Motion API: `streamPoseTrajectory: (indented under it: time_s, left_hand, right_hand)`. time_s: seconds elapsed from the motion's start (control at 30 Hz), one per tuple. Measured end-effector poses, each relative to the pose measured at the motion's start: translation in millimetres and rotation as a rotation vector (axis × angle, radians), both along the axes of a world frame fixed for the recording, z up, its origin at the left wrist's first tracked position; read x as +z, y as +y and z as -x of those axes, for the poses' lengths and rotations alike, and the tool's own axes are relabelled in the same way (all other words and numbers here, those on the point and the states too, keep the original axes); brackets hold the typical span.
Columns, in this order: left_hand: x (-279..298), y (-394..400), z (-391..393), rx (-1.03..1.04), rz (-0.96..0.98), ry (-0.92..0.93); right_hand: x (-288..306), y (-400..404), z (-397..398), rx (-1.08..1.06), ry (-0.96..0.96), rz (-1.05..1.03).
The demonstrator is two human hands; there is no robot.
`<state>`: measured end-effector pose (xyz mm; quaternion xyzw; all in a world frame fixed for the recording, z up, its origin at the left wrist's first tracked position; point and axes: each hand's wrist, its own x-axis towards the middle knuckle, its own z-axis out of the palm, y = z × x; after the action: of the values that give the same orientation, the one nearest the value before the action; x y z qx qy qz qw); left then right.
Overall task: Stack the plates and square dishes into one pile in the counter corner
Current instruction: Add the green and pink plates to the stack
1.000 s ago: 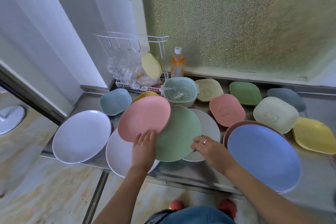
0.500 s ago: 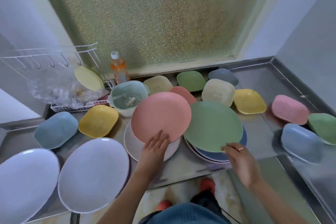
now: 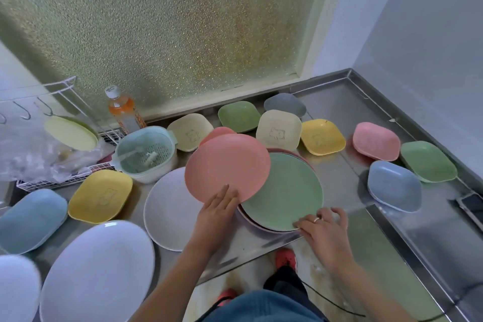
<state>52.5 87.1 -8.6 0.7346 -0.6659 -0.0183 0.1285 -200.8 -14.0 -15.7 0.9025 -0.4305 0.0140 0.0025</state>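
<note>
Pink plate [image 3: 226,166] is raised over the counter [image 3: 337,185], tilted, my left hand [image 3: 218,208] pinching its near edge. It overlaps the green plate [image 3: 286,195], atop a small stack at counter front; right hand [image 3: 322,225] fingers curled on its near rim. Sq. dishes lie scattered toward the corner.

Surface: steel counter [image 3: 347,172], raised rim, L-shaped at corner.
Round plates: two white [image 3: 99,272], one grey [image 3: 167,206], stack topped green [image 3: 287,191].
Square dishes: yellow [image 3: 100,195], blue [image 3: 394,185], pink [image 3: 376,140], others (loosely scattered).
Also: colander bowl [image 3: 146,153], wire rack [image 3: 65,180].
</note>
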Motion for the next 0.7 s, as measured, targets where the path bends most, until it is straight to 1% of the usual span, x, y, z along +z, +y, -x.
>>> streamPoseTrajectory:
  time_s: [0.13, 0.23, 0.3, 0.33, 0.37, 0.4, 0.43, 0.47, 0.5, 0.53, 0.57, 0.6, 0.7]
  left_hand:
    - [3.9, -12.0, 7.6, -0.065, 0.072, -0.015]
    - [8.0, -21.8, 12.9, -0.125, -0.006, -0.052]
    - [8.6, -27.5, 19.0, -0.162, -0.079, -0.076]
    - [9.3, -30.7, 22.0, -0.183, -0.089, -0.086]
    - [11.2, -33.3, 25.2, -0.202, -0.099, -0.096]
    - [12.7, -36.4, 28.1, -0.222, -0.103, -0.100]
    - [14.7, -40.3, 30.8, -0.237, -0.125, -0.096]
    - [14.7, -44.1, 33.0, -0.256, -0.164, -0.099]
    - [15.0, -46.7, 35.1, -0.279, -0.191, -0.110]
    - [15.6, -49.3, 37.7, -0.301, -0.196, -0.133]
    - [15.5, -52.0, 40.5, -0.342, -0.180, -0.147]
    - [14.3, -54.9, 42.9, -0.382, -0.157, -0.155]
    - [16.5, -63.7, 53.7, -0.501, -0.196, -0.144]
  right_hand:
    - [-3.3, -11.6, 1.2, 0.034, -0.042, -0.007]
    - [-0.4, -20.1, 2.8, 0.063, 0.045, -0.150]
    - [5.3, -28.4, 0.2, 0.085, 0.041, -0.212]
    - [10.1, -33.3, -2.9, 0.055, -0.024, -0.275]
    - [17.4, -38.3, -7.9, -0.029, -0.145, -0.371]
    - [24.9, -44.2, -13.3, -0.174, -0.362, -0.502]
    - [33.2, -50.1, -18.4, -0.345, -0.623, -0.638]
    - [38.8, -59.1, -22.8, -0.493, -0.820, -0.727]
    - [43.1, -69.3, -26.0, -0.591, -0.913, -0.787]
    - [46.2, -78.9, -28.6, -0.630, -0.897, -0.831]
    - [47.5, -87.2, -30.2, -0.629, -0.827, -0.859]
    - [46.0, -93.7, -30.5, -0.599, -0.733, -0.843]
    - [33.7, -105.2, -26.0, -0.513, -0.510, -0.701]
